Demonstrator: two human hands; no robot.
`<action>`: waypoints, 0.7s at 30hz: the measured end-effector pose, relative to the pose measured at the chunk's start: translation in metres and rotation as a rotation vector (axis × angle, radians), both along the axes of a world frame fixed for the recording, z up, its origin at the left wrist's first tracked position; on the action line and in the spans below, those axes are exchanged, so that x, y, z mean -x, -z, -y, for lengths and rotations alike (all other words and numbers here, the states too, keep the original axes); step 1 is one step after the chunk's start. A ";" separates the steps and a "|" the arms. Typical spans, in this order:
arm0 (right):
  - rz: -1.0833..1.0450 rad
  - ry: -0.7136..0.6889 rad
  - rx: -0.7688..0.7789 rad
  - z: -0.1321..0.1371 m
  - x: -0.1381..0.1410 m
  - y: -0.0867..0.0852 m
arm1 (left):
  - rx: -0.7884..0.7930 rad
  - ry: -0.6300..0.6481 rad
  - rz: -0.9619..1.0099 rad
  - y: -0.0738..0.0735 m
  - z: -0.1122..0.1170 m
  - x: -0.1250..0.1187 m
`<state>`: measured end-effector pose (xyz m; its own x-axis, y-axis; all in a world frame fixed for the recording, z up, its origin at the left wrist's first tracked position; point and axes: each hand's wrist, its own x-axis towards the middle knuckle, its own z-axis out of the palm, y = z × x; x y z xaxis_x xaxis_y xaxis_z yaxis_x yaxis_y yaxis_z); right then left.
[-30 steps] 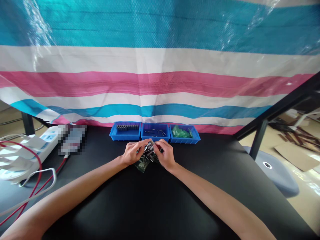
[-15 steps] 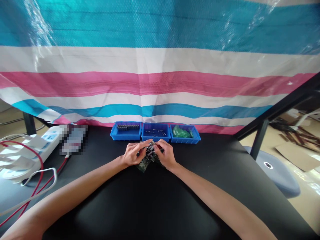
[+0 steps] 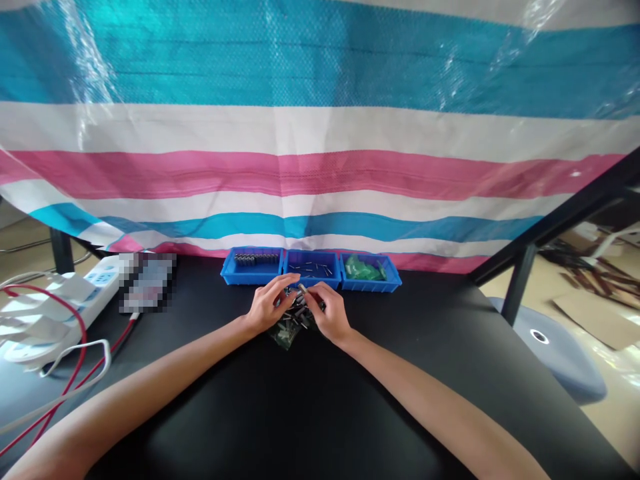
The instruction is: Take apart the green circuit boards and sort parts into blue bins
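Fingers (image 3: 283, 294) of your left hand (image 3: 269, 309) and right hand (image 3: 329, 313) are pinched together on one small cylindrical part (image 3: 302, 288), held just above the pile of parts (image 3: 296, 319) on the black surface (image 3: 320, 413), before the middle blue bin (image 3: 313, 254). Probably both hands are needed to steady something so tiny. Your wrists sit low, forearms converging.

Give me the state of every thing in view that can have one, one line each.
left hand, fingers bent, tips at the small metal part; grip unclear
right hand, pinching that part
pile of dark parts, loose on the table
left bin, open, row of dark cylinders inside
middle bin, open, pins scattered inside
right bin, open, green pieces inside
power strip, lying flat, cables beside it
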<state>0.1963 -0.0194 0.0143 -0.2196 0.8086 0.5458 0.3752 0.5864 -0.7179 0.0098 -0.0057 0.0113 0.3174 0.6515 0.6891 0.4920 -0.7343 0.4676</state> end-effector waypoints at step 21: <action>0.035 0.044 -0.018 -0.004 0.001 0.009 | 0.019 -0.076 0.000 -0.005 0.003 -0.001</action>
